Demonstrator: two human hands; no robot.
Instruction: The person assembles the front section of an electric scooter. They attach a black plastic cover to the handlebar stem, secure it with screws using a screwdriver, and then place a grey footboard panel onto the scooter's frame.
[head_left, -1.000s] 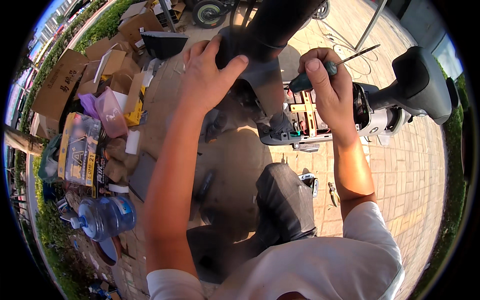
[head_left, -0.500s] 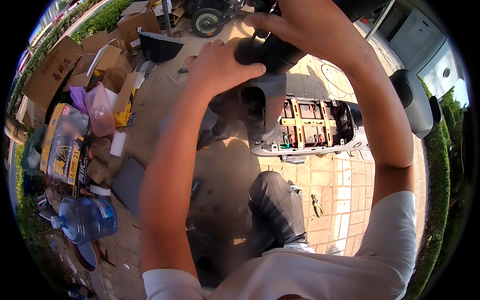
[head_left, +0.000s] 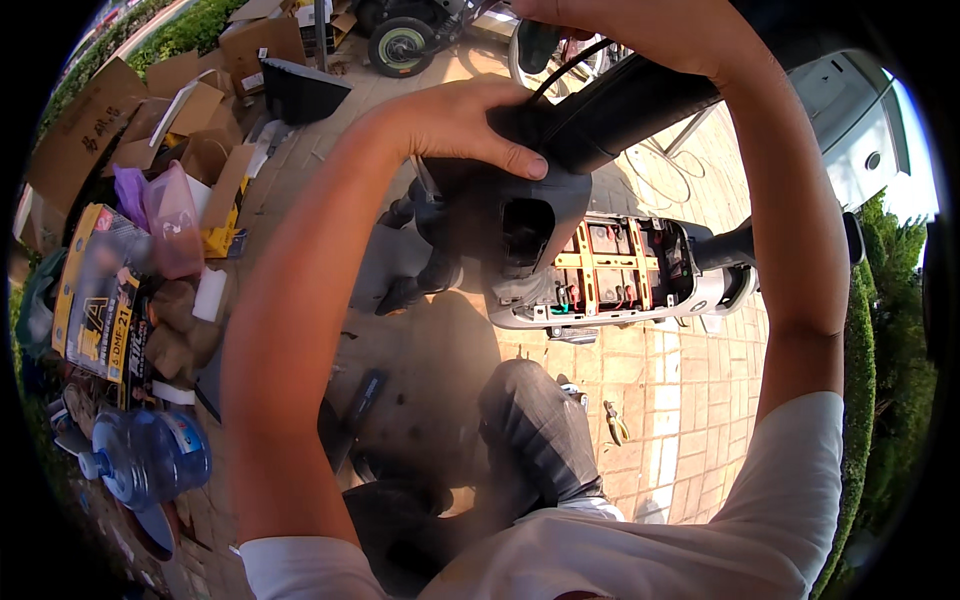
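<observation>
An electric scooter stands before me, its dark steering column [head_left: 610, 115] slanting up to the right. My left hand [head_left: 465, 120] grips the top of the dark front cover [head_left: 480, 190], its thumb stretched along the near side and its fingertips hidden behind. At the top edge, my right hand [head_left: 640, 25] is bent over a black rounded part [head_left: 538, 45], possibly a handlebar end; the picture cuts off some of this hand. A black cable [head_left: 572, 70] runs down between the hands. Batteries under yellow straps [head_left: 600, 262] sit in the open floor compartment.
Pliers [head_left: 615, 424] lie on the paving by my knee [head_left: 545, 420]. At left are cardboard boxes [head_left: 85, 140], a pink plastic container [head_left: 175, 220], a battery carton [head_left: 100, 290] and a blue water jug [head_left: 150, 455]. A hedge [head_left: 855, 440] lines the right side.
My right hand has moved up, partly out of the picture. The steering column now leans further right, and the cable shows between my hands. My left hand stays on the front cover.
</observation>
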